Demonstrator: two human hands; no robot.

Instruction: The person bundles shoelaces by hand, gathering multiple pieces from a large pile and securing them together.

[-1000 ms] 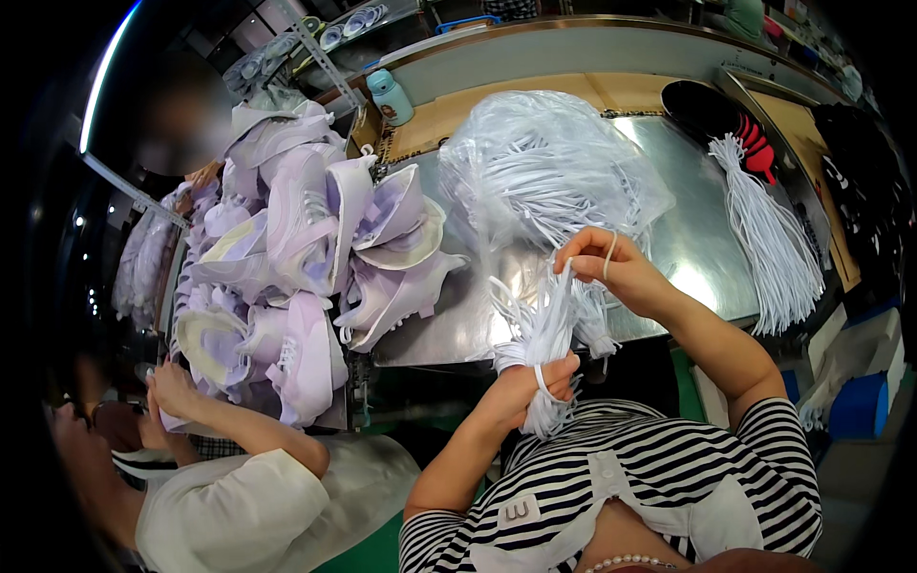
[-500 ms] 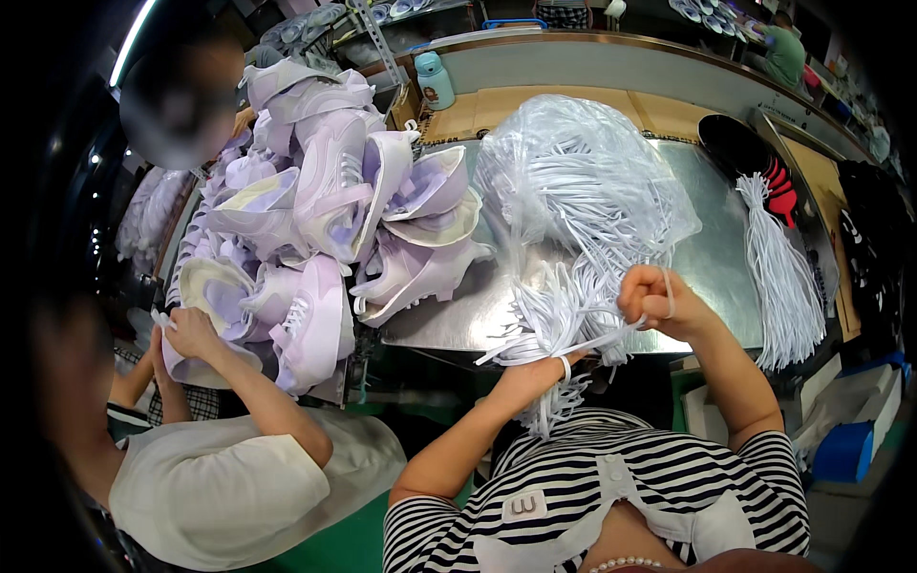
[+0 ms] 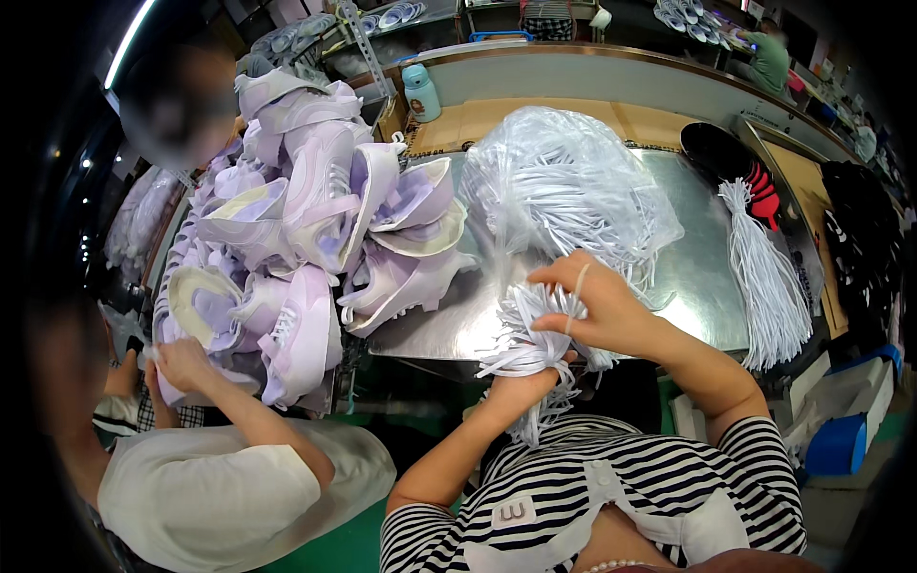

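My left hand (image 3: 527, 387) is closed around a bundle of white shoelaces (image 3: 519, 355) at the table's front edge. Lace ends hang below that fist toward my striped shirt. Over the top of the bundle is my right hand (image 3: 607, 310), thumb and fingers spread apart beside the laces. A thin pale band (image 3: 579, 285) loops across its fingers; whether it is elastic or a lace I cannot tell. Just beyond both hands lies a clear plastic bag (image 3: 573, 143), full of more white laces that spill out toward me.
Lilac shoes (image 3: 320, 201) are heaped at the left, where a co-worker's hand (image 3: 186, 365) touches one. Another lace bundle (image 3: 759, 277) hangs over the metal tabletop's (image 3: 702, 229) right side, near a black bowl-like object (image 3: 712, 148) and red pieces (image 3: 764, 196). A light-blue bottle (image 3: 420, 93) stands behind.
My right hand has moved left from beside the bundle to over it, and its curled fingers have spread. The band now crosses the fingers. My left hand keeps its hold on the shoelaces.
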